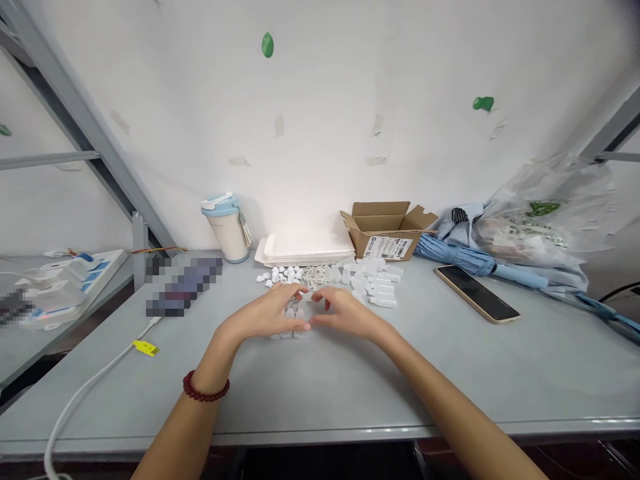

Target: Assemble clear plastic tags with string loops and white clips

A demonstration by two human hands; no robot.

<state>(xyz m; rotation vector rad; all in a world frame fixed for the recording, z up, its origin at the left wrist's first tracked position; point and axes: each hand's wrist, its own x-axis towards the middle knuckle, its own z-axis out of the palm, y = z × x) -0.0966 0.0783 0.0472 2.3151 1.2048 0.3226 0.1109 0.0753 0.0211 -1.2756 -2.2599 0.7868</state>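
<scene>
My left hand (273,310) curves over the grey table with its thumb and fingers apart, close beside several small translucent plastic pieces (299,313), partly hidden behind it. Opposite it, my right hand (347,313) is also open, thumb and fingertips spread, facing the same pieces. The two thumb tips nearly meet. Just beyond the hands lie small white caps (283,274) and a pile of thin off-white parts (314,277). To the right of these lie several clear plastic bottles (383,291) on their sides.
Behind the parts are stacked white trays (307,248), an open cardboard box (385,233) and a tumbler (227,230). A phone (477,293), a blue umbrella (455,257) and a plastic bag (545,213) lie right. A white cable (95,380) crosses the left side.
</scene>
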